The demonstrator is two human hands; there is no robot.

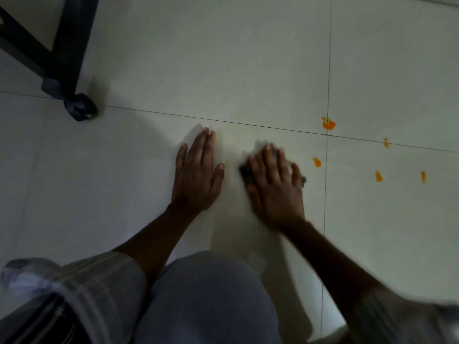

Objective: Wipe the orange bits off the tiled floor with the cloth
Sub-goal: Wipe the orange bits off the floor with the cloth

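Observation:
My right hand (pixel 275 184) presses flat on a dark cloth (pixel 246 173) on the pale tiled floor (pixel 223 58); only the cloth's edges show around the fingers, and the hand is blurred. My left hand (pixel 197 176) lies flat on the floor to its left, fingers spread, holding nothing. Several orange bits lie to the right of the cloth: the largest (pixel 328 124) at the tile-joint crossing, one (pixel 317 162) closest to my right hand, others (pixel 378 176) further right.
A black furniture frame (pixel 69 45) with a caster wheel (pixel 80 108) stands at the upper left. My knee in grey trousers (pixel 206 301) fills the bottom centre. Grout lines cross near the largest orange bit.

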